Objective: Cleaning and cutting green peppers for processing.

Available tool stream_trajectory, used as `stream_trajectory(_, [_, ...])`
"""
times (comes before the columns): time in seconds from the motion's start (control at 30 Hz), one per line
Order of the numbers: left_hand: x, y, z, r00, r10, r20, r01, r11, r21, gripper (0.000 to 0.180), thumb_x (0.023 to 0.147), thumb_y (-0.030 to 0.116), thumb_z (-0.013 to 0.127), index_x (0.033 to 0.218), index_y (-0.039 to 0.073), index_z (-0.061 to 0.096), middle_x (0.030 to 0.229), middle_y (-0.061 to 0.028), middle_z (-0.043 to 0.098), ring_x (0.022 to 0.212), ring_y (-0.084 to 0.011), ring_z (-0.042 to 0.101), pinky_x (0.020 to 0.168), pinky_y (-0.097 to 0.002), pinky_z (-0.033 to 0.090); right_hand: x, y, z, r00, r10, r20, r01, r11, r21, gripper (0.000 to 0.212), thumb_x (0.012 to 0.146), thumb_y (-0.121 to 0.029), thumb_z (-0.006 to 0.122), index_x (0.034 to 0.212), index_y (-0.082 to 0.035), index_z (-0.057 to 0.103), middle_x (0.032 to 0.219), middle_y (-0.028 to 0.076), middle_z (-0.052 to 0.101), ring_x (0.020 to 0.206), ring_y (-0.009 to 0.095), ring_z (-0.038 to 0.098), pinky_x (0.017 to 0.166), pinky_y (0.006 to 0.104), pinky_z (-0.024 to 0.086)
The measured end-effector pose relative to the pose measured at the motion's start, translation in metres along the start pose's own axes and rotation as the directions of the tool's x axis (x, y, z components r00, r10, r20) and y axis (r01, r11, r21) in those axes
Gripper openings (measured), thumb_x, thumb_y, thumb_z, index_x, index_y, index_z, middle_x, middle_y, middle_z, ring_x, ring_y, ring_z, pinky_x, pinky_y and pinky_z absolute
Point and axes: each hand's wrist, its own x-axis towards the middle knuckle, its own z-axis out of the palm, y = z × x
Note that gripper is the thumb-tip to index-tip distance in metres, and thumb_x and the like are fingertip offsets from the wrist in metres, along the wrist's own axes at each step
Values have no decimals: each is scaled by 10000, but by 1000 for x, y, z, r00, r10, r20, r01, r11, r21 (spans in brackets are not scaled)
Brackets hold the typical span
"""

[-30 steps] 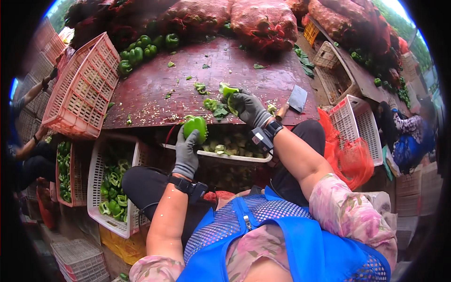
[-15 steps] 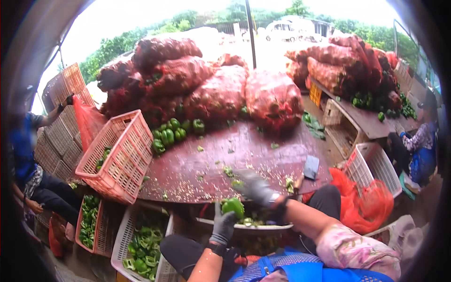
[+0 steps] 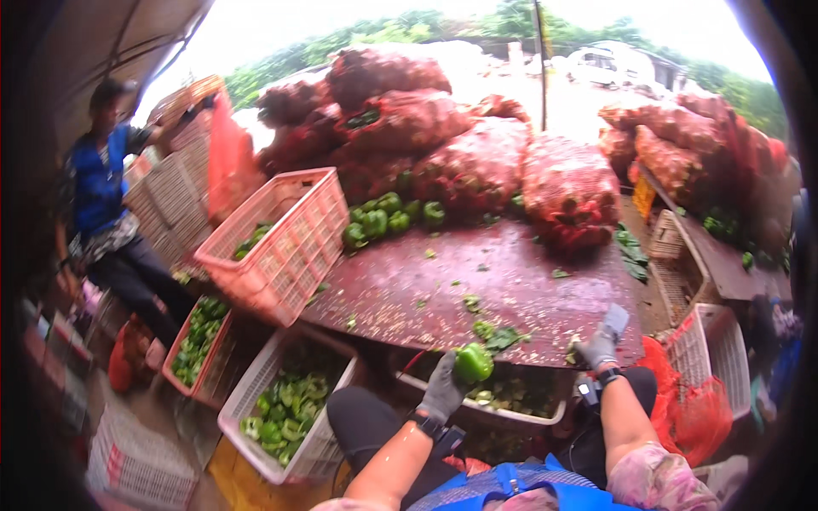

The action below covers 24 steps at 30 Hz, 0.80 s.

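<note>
Head view: the left hand [image 3: 443,389], gloved in grey, has its fingers clamped on a green pepper [image 3: 473,362], held just at the near edge of the dark red tabletop [image 3: 511,281] and above a white crate [image 3: 545,416] of cut green pieces. The right hand [image 3: 599,347], also gloved, rests at the tabletop's near right edge; its fingers are curled together around the handle of a flat grey knife [image 3: 615,318], whose blade lies on the wet surface. Between the hands, leaf scraps [image 3: 498,335] litter the tabletop. At the far left of the tabletop sits a small heap of whole peppers [image 3: 388,213], in front of a pile of red mesh sacks [image 3: 460,162]. A pink crate [image 3: 285,243] leans tilted against the tabletop's left edge. Below it, a white basket [image 3: 290,409] holds cut pepper, next to the person's dark-clad knee. Another person [image 3: 106,196] in blue stands at the far left beside stacked crates.
</note>
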Motion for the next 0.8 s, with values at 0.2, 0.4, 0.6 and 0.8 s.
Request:
stream_trajectory(0.2, [15, -8, -14, 937, 326, -125, -278, 913, 300, 46, 921, 114, 645, 966, 111, 652, 909, 3, 651, 861, -147, 628, 793, -369, 554, 15, 51, 19, 975, 37, 217, -193, 621, 760, 472, 722, -107, 740, 1098, -49, 460, 867, 106, 562, 625, 233, 595, 604, 382, 543])
stream_trajectory(0.4, [28, 27, 50, 870, 493, -13, -401, 722, 563, 106, 914, 140, 696, 975, 53, 689, 842, 21, 653, 759, -64, 573, 688, -234, 475, -40, -31, -56, 904, -322, 280, -369, -259, 893, 383, 813, -38, 588, 1177, -101, 488, 894, 57, 558, 685, 219, 626, 558, 373, 570])
stream_trajectory(0.6, [66, 74, 33, 760, 619, 199, -428, 247, 869, 131, 917, 134, 675, 920, 4, 692, 887, -16, 629, 797, -106, 557, 727, -275, 485, -90, -91, -44, 870, -291, 397, -353, 192, 916, 293, 964, -279, 588, 1173, -78, 549, 784, 4, 567, 543, 105, 547, 451, 261, 454])
stream_trajectory(0.8, [70, 65, 36, 648, 658, 384, -331, -211, 920, 162, 900, 159, 684, 919, 0, 705, 903, -77, 593, 867, -202, 568, 796, -318, 468, -117, -144, -65, 855, -473, 211, -81, 279, 957, 377, 1016, -349, 519, 1214, -28, 538, 784, -2, 561, 667, 83, 537, 613, 238, 464])
